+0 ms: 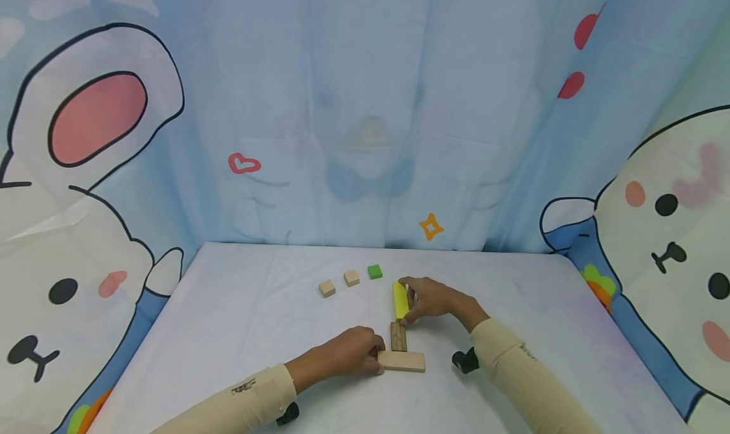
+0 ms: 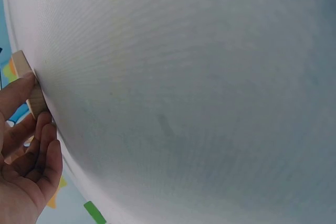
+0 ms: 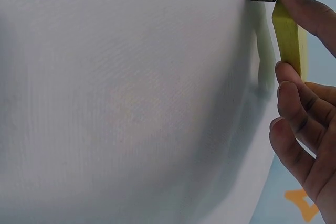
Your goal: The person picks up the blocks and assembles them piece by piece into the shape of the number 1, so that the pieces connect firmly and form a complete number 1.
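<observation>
My right hand (image 1: 429, 297) grips a yellow block (image 1: 400, 301) by its two ends, thumb at the near end and fingers at the far end. In the right wrist view the yellow block (image 3: 288, 35) shows a shadow beside it on the cloth. Its near end meets a dark brown wooden block (image 1: 398, 337), which runs toward a pale wooden block (image 1: 402, 361) lying crosswise. My left hand (image 1: 355, 351) pinches the left end of that pale block. In the left wrist view, thumb and fingers hold the pale block (image 2: 37, 100) at its end.
Two small pale wooden cubes (image 1: 327, 288) and a green cube (image 1: 374, 272) sit farther back on the white-covered table (image 1: 256, 320). A blue curtain (image 1: 365, 104) with cartoon figures hangs behind the table. Black wrist devices (image 1: 465, 361) are on both forearms.
</observation>
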The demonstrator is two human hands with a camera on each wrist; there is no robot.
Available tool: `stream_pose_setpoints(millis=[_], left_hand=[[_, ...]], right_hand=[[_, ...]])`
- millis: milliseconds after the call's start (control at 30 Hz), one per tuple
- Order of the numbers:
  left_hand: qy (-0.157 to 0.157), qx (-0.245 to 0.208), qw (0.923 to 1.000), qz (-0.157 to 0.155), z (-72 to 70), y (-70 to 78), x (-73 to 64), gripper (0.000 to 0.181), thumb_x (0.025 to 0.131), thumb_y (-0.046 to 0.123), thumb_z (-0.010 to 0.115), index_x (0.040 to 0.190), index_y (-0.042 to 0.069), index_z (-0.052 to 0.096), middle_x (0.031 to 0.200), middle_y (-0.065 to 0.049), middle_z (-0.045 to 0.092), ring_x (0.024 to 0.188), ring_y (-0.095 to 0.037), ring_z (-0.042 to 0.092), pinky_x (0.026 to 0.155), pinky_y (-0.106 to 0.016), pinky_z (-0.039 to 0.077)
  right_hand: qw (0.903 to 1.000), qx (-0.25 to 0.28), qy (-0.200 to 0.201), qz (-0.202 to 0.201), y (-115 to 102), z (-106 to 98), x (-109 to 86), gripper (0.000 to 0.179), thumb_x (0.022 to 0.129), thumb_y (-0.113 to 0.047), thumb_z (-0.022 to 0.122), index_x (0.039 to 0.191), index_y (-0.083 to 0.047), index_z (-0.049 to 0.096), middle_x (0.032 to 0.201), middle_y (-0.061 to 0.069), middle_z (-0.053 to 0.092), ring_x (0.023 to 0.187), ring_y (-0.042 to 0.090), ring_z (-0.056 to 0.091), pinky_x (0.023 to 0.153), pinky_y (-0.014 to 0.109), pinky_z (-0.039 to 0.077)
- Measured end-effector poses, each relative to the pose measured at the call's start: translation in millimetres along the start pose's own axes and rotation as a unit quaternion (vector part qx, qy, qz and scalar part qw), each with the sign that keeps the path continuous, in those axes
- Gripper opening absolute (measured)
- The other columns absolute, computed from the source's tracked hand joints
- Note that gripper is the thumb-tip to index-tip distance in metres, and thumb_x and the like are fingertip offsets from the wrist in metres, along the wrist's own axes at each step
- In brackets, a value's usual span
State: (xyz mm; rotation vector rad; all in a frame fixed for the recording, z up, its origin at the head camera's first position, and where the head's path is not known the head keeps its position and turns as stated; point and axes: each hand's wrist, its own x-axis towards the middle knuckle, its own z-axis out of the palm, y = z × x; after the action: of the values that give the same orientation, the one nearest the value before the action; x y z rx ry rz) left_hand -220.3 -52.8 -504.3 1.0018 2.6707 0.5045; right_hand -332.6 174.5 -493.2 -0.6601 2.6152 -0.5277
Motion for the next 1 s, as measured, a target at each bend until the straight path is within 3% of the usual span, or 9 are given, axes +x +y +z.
stream_pose_setpoints(millis=[633,1000], left_hand=[[-0.001,0.013,0.9999,-0.010,1.4,0.8,1.1,0.031,0.086,0.030,0.080,0.113,0.014,0.074,0.086,0.011,0.064,0.074,0.003,0.050,0.073,-0.014,0.047],[0.004,0.018,0.9998,0.003,2.6,-1.7,1.3,0.032,0.087,0.030,0.079,0.114,0.013,0.073,0.088,0.009,0.066,0.074,0.002,0.050,0.073,-0.014,0.047]], right_hand=[[0.9999,-0.011,0.001,0.000,-2.6,3.3,1.9,0.100,0.071,-0.046,0.089,0.148,-0.002,0.043,0.087,-0.004,0.057,0.077,0.011,0.052,0.067,0.028,0.043],[0.9999,-0.007,-0.015,-0.003,-2.1,4.2,7.0,0.097,0.073,-0.043,0.088,0.147,0.000,0.043,0.087,-0.003,0.057,0.078,0.013,0.053,0.069,0.030,0.044]])
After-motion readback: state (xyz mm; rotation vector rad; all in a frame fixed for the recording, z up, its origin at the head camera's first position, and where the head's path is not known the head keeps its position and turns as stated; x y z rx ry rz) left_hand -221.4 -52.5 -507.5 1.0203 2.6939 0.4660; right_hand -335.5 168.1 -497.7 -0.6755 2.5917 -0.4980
